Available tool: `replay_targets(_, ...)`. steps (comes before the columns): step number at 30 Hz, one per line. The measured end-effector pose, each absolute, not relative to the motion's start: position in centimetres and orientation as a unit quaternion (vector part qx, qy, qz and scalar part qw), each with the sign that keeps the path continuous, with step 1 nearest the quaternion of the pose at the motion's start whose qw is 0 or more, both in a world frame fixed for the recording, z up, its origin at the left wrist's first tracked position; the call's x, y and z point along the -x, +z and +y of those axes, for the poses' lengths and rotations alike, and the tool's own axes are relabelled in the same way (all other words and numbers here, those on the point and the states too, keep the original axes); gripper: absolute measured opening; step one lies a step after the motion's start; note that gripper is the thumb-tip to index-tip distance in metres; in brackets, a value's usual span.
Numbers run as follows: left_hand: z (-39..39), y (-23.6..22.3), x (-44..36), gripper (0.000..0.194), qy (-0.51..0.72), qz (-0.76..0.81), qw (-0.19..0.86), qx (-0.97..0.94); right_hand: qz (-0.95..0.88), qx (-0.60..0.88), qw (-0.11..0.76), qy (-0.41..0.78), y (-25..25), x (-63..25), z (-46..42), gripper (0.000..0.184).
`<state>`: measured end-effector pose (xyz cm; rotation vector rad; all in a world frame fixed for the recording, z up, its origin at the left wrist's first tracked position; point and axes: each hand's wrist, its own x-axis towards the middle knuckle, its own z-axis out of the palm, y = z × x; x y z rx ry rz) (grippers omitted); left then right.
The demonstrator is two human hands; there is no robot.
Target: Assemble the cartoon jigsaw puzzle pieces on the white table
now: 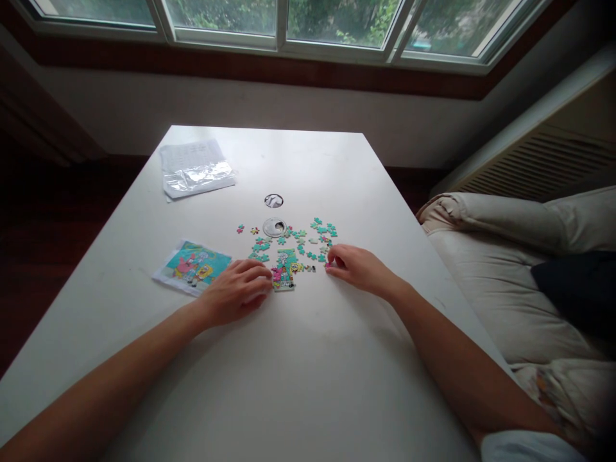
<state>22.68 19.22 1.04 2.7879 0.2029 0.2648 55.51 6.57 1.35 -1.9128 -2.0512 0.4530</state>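
A partly joined jigsaw puzzle (285, 271) with cartoon figures lies flat on the white table (298, 372). At its left edge rests my left hand (240, 287), fingers bent and fingertips touching or very close to the joined pieces; whether anything is under them is hidden. To the right, my right hand (359, 266) pinches a small pink puzzle piece (328, 265) between thumb and index finger, close to the tabletop. Loose teal puzzle pieces (301, 249) are scattered behind the joined section. Left of my left hand lies a picture packet (192, 266) showing the cartoon figures.
A clear plastic bag with paper (197, 170) lies at the table's back left. Two round fittings, a hole (274, 201) and a metallic disc (274, 227), sit mid-table. A beige sofa (481, 276) stands along the right side, and a window (283, 25) is beyond.
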Motion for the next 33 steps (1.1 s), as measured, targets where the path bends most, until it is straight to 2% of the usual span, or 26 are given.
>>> replay_targets(8,18.9,0.8,-22.7,0.035,0.083,0.068,0.156,-0.982,-0.706,0.664,0.163,0.185,1.1,-55.7,6.8,0.009)
replay_targets(18,19.0,0.3,-22.9,0.046,0.107,0.058,0.163,-0.979,-0.709,0.596,0.275,0.258,1.7,-53.3,6.9,0.008)
replay_targets(22,18.5,0.5,-23.2,0.033,0.13,0.099,0.176,-0.971,-0.663,0.584,0.355,0.304,1.8,-50.9,7.2,0.007)
replay_targets(26,18.0,1.2,-23.6,0.017,0.183,0.194,0.238,-0.934,-0.621,0.582,0.4,0.339,1.6,-48.3,7.8,0.014)
replay_targets(33,17.8,2.1,-24.9,0.018,0.2,0.31,0.34,-0.865,-0.61,0.576,0.423,0.343,1.2,-46.2,9.2,0.014)
